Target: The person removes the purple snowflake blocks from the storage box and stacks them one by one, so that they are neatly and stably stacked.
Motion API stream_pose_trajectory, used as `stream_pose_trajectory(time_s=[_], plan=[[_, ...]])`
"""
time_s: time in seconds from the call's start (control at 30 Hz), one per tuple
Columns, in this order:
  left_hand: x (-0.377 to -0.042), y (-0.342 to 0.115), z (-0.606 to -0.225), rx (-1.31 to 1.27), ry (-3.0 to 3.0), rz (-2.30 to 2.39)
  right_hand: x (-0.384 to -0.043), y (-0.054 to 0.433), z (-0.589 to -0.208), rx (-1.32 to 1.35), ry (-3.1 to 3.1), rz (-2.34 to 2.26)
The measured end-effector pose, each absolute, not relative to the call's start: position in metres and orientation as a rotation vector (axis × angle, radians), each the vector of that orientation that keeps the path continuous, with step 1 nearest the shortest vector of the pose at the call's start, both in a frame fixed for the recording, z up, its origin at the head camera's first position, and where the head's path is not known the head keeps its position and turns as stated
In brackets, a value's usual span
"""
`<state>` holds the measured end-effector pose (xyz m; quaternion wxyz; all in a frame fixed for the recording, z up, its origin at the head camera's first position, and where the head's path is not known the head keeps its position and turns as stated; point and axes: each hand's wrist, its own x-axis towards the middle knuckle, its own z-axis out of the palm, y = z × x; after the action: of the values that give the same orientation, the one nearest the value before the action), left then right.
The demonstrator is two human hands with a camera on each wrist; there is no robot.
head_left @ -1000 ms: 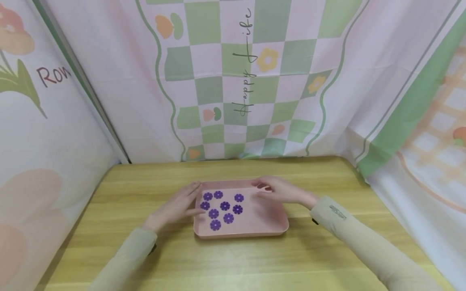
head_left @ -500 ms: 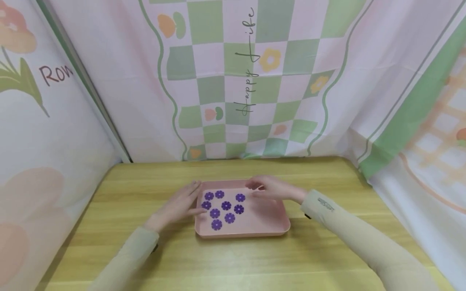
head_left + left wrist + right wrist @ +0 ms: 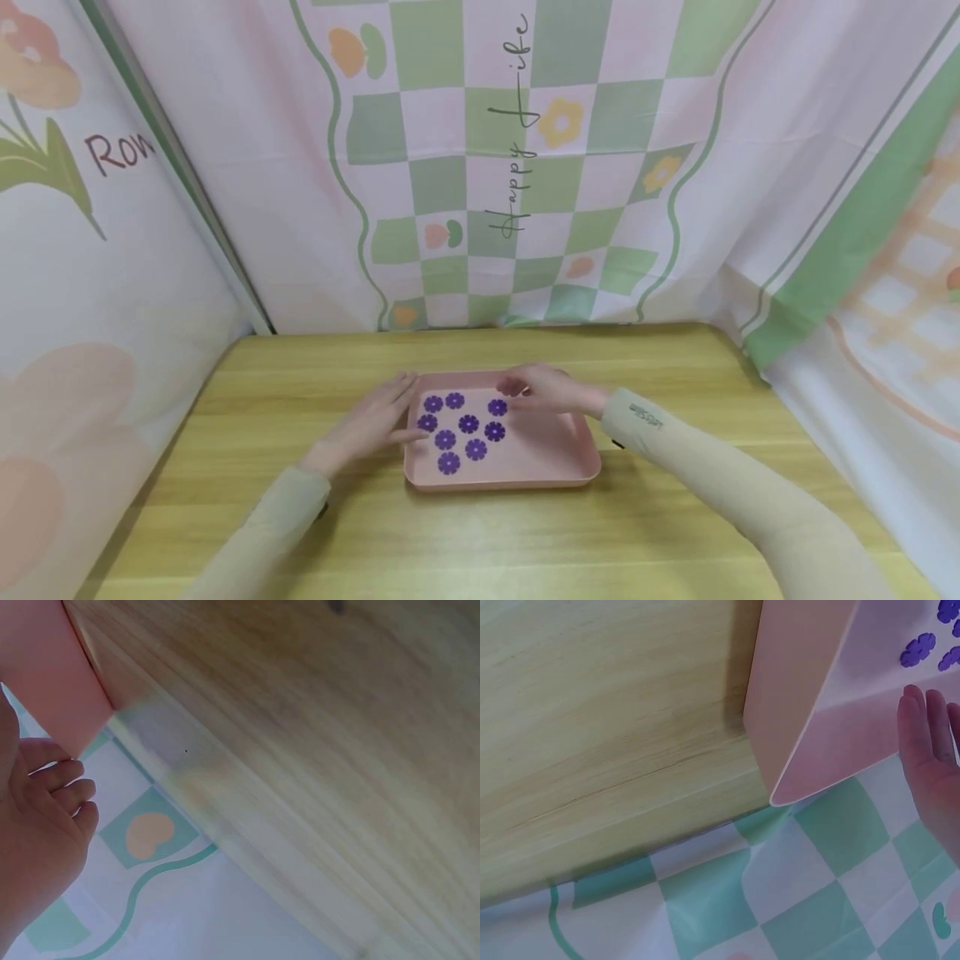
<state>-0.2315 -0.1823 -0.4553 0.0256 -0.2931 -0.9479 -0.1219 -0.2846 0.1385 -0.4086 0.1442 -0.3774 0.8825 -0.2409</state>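
A shallow pink tray [image 3: 525, 485] holds several purple flower-shaped pieces [image 3: 468, 424], spread over its left and middle part. At the tray's left side is my left hand [image 3: 367, 421], its fingers along the far left corner and its thumb reaching over the rim. In the left wrist view that hand [image 3: 49, 817] has its fingertips right at the pink wall. My right hand [image 3: 546, 389] hovers over the tray's far right part, fingers loosely bent and holding nothing. Its fingertips are close beside the rightmost purple piece [image 3: 497, 407].
The tray stands on a wooden table [image 3: 480, 542]. Behind it hangs a checkered curtain [image 3: 495, 167] with printed lettering, and more printed cloth [image 3: 67, 292] walls off the left and right sides.
My right hand has moved left over the tray, closer to the rightmost purple piece. My left hand keeps its place at the tray's rim. The purple pieces have not moved within the tray.
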Motion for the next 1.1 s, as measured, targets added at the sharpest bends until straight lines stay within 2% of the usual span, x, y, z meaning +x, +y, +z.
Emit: stream_pose_trajectory(time_s=[1.1], plan=[[-0.233,-0.183,-0.459,-0.9,-2.923,-0.379,-0.29,0.114,-0.435,-0.981,2.693,-0.534]])
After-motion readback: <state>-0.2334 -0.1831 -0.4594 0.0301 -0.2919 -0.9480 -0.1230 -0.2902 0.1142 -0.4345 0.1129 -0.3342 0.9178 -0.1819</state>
